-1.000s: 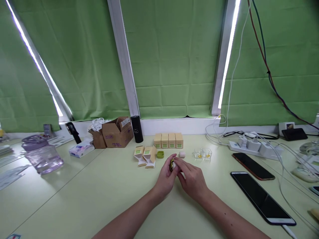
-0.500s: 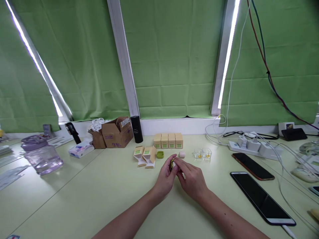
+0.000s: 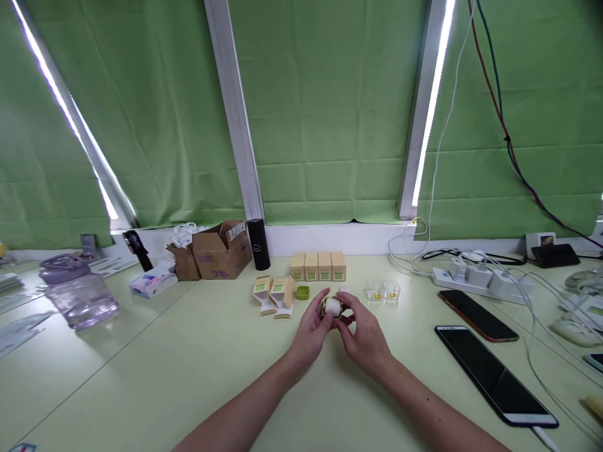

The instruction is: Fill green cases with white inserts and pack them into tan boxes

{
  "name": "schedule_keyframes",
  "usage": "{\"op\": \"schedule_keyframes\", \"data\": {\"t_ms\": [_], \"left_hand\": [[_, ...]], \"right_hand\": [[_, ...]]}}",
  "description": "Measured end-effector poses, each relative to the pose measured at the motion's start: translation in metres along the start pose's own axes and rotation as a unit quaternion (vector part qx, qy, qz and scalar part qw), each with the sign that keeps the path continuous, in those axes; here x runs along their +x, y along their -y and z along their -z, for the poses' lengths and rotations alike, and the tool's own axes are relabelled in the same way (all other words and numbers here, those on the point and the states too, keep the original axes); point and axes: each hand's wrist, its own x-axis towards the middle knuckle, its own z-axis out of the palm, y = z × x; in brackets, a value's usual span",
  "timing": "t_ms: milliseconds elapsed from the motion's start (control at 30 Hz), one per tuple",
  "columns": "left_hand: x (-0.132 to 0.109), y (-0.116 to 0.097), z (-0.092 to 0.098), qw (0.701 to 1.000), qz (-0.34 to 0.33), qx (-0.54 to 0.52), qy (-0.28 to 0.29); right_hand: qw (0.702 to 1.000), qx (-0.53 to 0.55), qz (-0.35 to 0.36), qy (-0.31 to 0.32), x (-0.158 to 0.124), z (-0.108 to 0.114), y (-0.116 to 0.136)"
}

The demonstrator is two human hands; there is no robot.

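My left hand (image 3: pixel 311 328) grips a small green-rimmed cup with a white rounded piece (image 3: pixel 333 307) in it. The fingers of my right hand (image 3: pixel 366 331) close on the cup's right side, so both hands hold it just above the table. What exactly the white piece is, I cannot make out. Behind the hands, a pale pink-white piece (image 3: pixel 344 289) is partly hidden by my fingers. A green square cup (image 3: pixel 303 292) stands to the left of it. To the right are two clear plastic cups (image 3: pixel 382 290) with yellow bits inside.
Several small cardboard boxes (image 3: pixel 318 267) stand in a row behind; two opened ones (image 3: pixel 274 295) lie left. Farther left are a carton (image 3: pixel 221 254), a black cylinder (image 3: pixel 258 245), tissues (image 3: pixel 153 282) and a water jug (image 3: pixel 79 295). Phones (image 3: pixel 494 373) and a power strip (image 3: pixel 485 284) lie right.
The cup has been turned so its white piece now faces up into view. My right fingers have shifted from over it to its right side, and now cover more of the pale piece behind.
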Motion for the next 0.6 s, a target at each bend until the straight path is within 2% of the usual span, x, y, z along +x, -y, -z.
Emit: {"op": "schedule_keyframes", "data": {"t_ms": [133, 267, 367, 467, 600], "left_hand": [[-0.001, -0.004, 0.003, 0.999, -0.013, 0.037, 0.002], [0.000, -0.005, 0.009, 0.986, -0.041, 0.145, -0.070], [0.001, -0.005, 0.013, 0.962, -0.093, 0.238, -0.098], [0.000, -0.006, 0.015, 0.928, -0.145, 0.333, -0.086], [-0.002, -0.004, 0.018, 0.899, -0.188, 0.394, -0.035]], "right_hand": [[0.997, 0.048, -0.058, -0.009, 0.005, 0.004, 0.006], [0.981, 0.141, -0.135, -0.019, 0.009, 0.006, 0.006], [0.957, 0.222, -0.184, -0.028, 0.011, 0.005, 0.003], [0.928, 0.286, -0.236, -0.033, 0.012, 0.003, 0.000], [0.893, 0.334, -0.298, -0.034, 0.014, 0.004, 0.000]]}}
